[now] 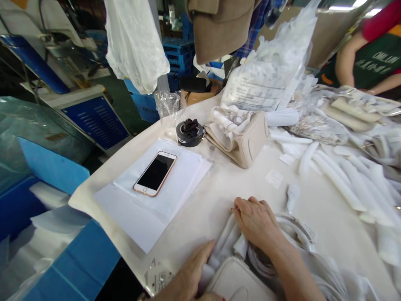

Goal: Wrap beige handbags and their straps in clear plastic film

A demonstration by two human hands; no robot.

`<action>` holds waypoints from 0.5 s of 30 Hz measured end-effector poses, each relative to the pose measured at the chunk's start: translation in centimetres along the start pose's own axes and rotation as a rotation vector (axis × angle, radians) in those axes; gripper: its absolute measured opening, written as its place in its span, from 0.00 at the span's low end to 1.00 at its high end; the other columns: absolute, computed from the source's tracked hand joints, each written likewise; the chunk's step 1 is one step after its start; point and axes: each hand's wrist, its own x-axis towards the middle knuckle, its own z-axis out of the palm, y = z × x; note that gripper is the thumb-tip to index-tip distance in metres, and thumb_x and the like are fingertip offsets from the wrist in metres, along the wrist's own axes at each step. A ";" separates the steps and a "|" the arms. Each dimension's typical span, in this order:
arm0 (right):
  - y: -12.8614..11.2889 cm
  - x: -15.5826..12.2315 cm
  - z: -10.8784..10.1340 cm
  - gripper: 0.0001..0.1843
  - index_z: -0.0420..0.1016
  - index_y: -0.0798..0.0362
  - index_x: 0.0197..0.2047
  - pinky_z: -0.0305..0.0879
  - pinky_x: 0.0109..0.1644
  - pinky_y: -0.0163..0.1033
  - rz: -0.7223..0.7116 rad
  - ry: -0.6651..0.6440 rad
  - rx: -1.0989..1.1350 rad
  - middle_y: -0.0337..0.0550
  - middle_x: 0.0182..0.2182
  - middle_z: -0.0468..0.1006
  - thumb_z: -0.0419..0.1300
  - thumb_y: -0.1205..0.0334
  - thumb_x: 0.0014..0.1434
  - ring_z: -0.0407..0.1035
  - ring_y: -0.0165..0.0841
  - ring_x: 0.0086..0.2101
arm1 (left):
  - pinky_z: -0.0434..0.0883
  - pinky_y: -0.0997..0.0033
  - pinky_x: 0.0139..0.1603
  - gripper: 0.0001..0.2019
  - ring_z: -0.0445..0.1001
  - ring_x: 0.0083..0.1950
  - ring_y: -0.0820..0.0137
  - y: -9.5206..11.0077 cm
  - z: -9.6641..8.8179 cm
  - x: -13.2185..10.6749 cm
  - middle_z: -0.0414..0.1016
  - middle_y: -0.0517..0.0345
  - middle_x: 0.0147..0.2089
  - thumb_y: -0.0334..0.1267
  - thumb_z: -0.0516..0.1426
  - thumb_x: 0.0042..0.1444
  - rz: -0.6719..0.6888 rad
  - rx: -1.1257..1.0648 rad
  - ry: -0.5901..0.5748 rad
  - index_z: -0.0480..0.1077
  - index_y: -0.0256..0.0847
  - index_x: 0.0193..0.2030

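A cream handbag (239,279) lies at the bottom of the view, partly cut off by the lower edge. White foam-wrapped handles (226,239) stick out from its top. My left hand (192,267) grips the bag's left side, its thumb along the white wrapping and its other fingers partly out of view. Over the far end of the wrapped handles, my right hand (255,219) is closed with its fingers curled down; the fingertips are hidden. Coiled pale straps (296,232) in clear plastic lie beside my right forearm.
A phone (156,173) rests on white paper sheets (125,213). Behind are a tape roll (189,136), a beige handbag (250,144) and a stuffed plastic sack (250,90). White foam tubes (341,179) cover the right side. A co-worker's arm (346,62) shows at the far right.
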 end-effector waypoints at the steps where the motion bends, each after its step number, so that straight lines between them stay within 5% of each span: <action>1: -0.1 0.0 0.0 0.11 0.70 0.54 0.35 0.53 0.41 0.44 0.006 0.003 0.020 0.47 0.31 0.78 0.47 0.65 0.63 0.69 0.42 0.39 | 0.45 0.59 0.68 0.34 0.48 0.68 0.56 -0.2 0.8 0.1 0.53 0.54 0.67 0.44 0.60 0.50 0.009 0.018 0.035 0.56 0.42 0.64; 5: -0.6 -0.1 -1.0 0.11 0.71 0.55 0.38 0.57 0.46 0.44 0.012 0.032 0.097 0.47 0.34 0.79 0.50 0.62 0.63 0.70 0.40 0.41 | 0.48 0.60 0.67 0.32 0.53 0.67 0.56 -1.7 2.7 1.1 0.58 0.48 0.65 0.46 0.56 0.51 0.047 0.075 0.207 0.58 0.36 0.62; 8: 0.1 -2.3 -4.2 0.13 0.67 0.51 0.50 0.52 0.58 0.45 0.023 0.119 0.167 0.43 0.47 0.75 0.49 0.59 0.65 0.66 0.34 0.49 | 0.50 0.58 0.66 0.31 0.55 0.65 0.56 -1.7 2.7 1.4 0.61 0.48 0.63 0.49 0.55 0.50 0.055 0.092 0.247 0.61 0.36 0.59; 10: 1.3 -5.8 -6.7 0.16 0.63 0.50 0.54 0.44 0.63 0.47 0.051 0.292 0.213 0.43 0.54 0.70 0.47 0.58 0.66 0.61 0.32 0.54 | 0.51 0.59 0.66 0.31 0.56 0.64 0.56 -1.1 2.5 1.4 0.62 0.48 0.62 0.50 0.55 0.50 0.036 0.105 0.217 0.60 0.36 0.59; 12: 2.8 -10.9 -7.9 0.16 0.66 0.51 0.52 0.51 0.60 0.47 0.103 0.545 0.289 0.46 0.51 0.71 0.46 0.57 0.65 0.63 0.35 0.52 | 0.51 0.59 0.65 0.33 0.57 0.64 0.56 -0.3 2.5 1.3 0.62 0.49 0.62 0.52 0.54 0.50 0.000 0.108 0.216 0.59 0.36 0.60; 15: 4.5 -19.4 -5.3 0.20 0.68 0.48 0.50 0.65 0.47 0.43 0.364 0.682 0.451 0.48 0.49 0.73 0.48 0.49 0.61 0.67 0.39 0.48 | 0.54 0.58 0.64 0.35 0.59 0.63 0.54 0.3 2.5 1.3 0.63 0.48 0.61 0.54 0.56 0.46 -0.040 0.081 0.251 0.60 0.37 0.59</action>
